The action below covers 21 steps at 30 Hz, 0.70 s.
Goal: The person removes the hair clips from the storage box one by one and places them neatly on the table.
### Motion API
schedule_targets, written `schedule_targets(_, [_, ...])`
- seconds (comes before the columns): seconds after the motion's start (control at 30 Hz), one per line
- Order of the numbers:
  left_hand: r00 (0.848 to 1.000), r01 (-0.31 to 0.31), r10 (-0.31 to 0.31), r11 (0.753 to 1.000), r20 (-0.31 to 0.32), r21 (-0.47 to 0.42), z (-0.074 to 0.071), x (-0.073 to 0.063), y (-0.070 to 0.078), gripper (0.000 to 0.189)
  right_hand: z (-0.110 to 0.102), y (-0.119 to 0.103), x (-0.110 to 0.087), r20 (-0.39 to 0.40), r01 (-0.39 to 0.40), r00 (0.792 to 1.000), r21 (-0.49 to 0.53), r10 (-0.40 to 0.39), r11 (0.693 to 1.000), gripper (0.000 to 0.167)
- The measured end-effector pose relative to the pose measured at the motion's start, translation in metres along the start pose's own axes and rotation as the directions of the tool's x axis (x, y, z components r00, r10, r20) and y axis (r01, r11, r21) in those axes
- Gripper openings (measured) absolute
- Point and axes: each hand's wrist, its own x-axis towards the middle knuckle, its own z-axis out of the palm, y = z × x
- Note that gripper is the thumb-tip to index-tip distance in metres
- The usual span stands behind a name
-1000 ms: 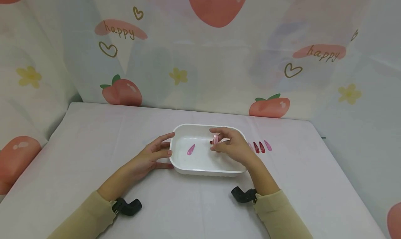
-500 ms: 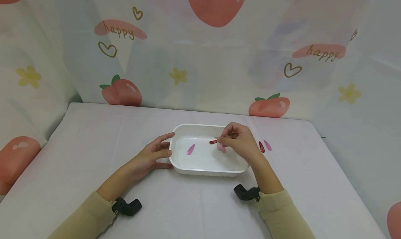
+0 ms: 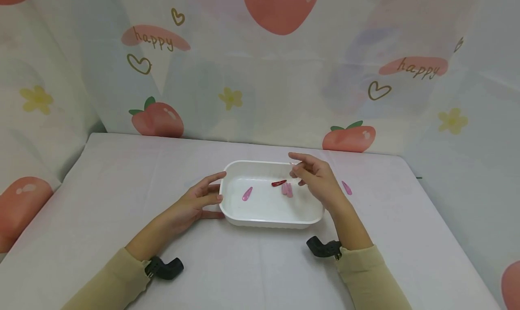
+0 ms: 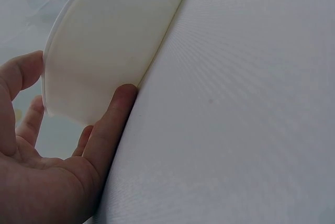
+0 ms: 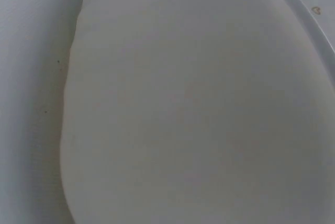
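A white rectangular tray [image 3: 264, 222] stands on the table. Inside lie a pink snap hair clip [image 3: 247, 193] on the left, a dark red hair clip [image 3: 279, 183], and two small pink clips [image 3: 286, 189] side by side. My left hand [image 3: 190, 206] rests spread fingers against the tray's left end; in the left wrist view, its fingers [image 4: 107, 132] touch the outer wall. Over the tray's right side hovers my right hand [image 3: 318, 179], index finger extended and thumb near the other fingers. Whether it pinches anything is too small to tell. The right wrist view shows only the tray's outer wall [image 5: 199, 103].
To the right of the tray, a pink hair clip [image 3: 347, 187] lies on the white tablecloth [image 3: 134, 170]. My right hand and wrist may hide other clips there. A printed fabric backdrop [image 3: 268, 102] rises behind the table.
My right hand has shifted right and its index finger has straightened. The red clip and two small pink clips show uncovered in the tray. The left hand has stayed at the tray's end.
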Motion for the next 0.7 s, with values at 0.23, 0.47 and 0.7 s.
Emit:
schedule_targets(0.23, [1.0, 0.001, -0.001, 1.0, -0.008, -0.002, 0.0, 0.0, 0.0, 0.063, -0.003, 0.003, 0.001, 0.022, 0.022, 0.999, 0.032, -0.023, 0.999, 0.038])
schedule_targets(0.47, [1.0, -0.006, 0.006, 1.0, 0.0, 0.008, -0.001, 0.002, -0.001, 0.063, -0.008, 0.004, 0.001, -0.012, 0.02, 1.0, 0.051, -0.019, 0.998, 0.037])
schedule_targets(0.7, [1.0, -0.014, 0.014, 1.0, 0.011, 0.007, -0.001, 0.002, -0.002, 0.064, -0.016, 0.002, 0.0, -0.056, 0.021, 0.998, 0.017, -0.02, 1.0, 0.037])
